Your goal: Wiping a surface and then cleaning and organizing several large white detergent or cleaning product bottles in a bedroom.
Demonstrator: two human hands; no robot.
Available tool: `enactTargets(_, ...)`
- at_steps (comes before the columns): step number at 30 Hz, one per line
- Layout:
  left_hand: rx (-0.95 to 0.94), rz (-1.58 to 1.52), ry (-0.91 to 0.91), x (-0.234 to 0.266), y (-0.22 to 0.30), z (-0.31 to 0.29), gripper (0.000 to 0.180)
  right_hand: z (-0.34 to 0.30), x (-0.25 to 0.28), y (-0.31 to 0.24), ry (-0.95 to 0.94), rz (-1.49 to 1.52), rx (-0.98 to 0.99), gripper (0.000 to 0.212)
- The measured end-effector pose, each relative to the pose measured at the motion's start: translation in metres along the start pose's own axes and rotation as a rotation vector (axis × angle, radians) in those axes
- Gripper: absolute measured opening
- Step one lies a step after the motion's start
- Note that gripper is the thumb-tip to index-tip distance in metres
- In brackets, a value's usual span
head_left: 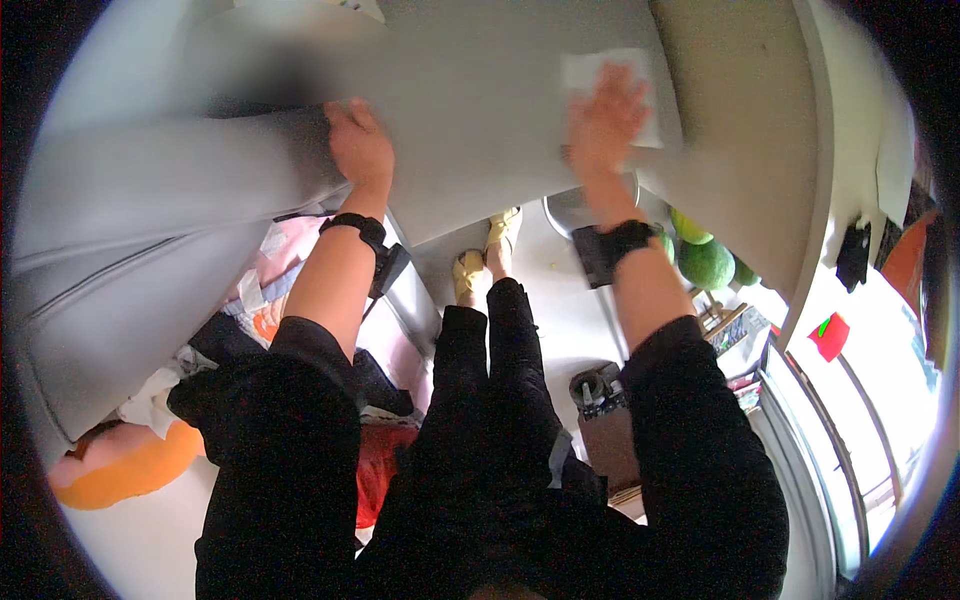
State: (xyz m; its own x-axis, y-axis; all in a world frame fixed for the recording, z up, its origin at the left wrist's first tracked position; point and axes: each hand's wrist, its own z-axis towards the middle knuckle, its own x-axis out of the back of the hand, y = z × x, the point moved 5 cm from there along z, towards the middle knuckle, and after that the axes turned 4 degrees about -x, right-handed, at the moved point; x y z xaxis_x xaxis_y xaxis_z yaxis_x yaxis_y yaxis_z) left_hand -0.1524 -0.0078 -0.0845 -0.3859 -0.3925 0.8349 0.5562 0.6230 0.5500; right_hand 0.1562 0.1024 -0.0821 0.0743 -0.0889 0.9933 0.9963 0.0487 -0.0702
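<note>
My right hand (607, 112) presses flat on a white cloth (585, 70) that lies against a grey cabinet door panel (480, 110). Fingers are spread over the cloth. My left hand (358, 145) grips the left edge of that same grey panel, fingers curled around it. Both wrists carry black bands, and both arms wear black sleeves pushed up to the elbow.
A second grey cabinet front (120, 230) stands at the left. Below are my feet in yellow slippers (485, 250), green round fruit (705, 262), a round metal lid (570, 210), an orange and pink cushion (120, 465), cluttered cloths (270, 290) and a window frame (810, 400) at right.
</note>
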Motion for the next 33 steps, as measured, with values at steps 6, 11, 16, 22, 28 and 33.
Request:
enactTargets(6,-0.118,-0.017,0.078,-0.001,-0.006,0.006,0.050,-0.131,0.023,-0.128,-0.301,0.324,0.485,0.053)
enactTargets(11,-0.108,0.012,0.039,-0.006,-0.003,0.001,0.051,-0.202,0.021,-0.047,-0.321,0.698,0.409,0.042)
enactTargets(16,-0.090,0.164,0.077,0.012,-0.017,0.019,0.055,-0.264,-0.015,0.041,-0.665,0.778,-0.660,0.031)
enactTargets(22,-0.088,0.111,0.012,-0.012,0.005,-0.005,0.053,-0.328,-0.161,0.185,-0.444,1.268,-1.671,0.049)
enactTargets(28,-0.150,0.129,0.035,-0.001,-0.005,0.012,0.054,-0.332,-0.169,0.184,-0.453,1.174,-1.627,0.034)
enactTargets(33,-0.152,0.142,0.052,-0.002,-0.011,0.011,0.058,-0.410,-0.160,0.204,-0.293,1.285,-1.638,0.028)
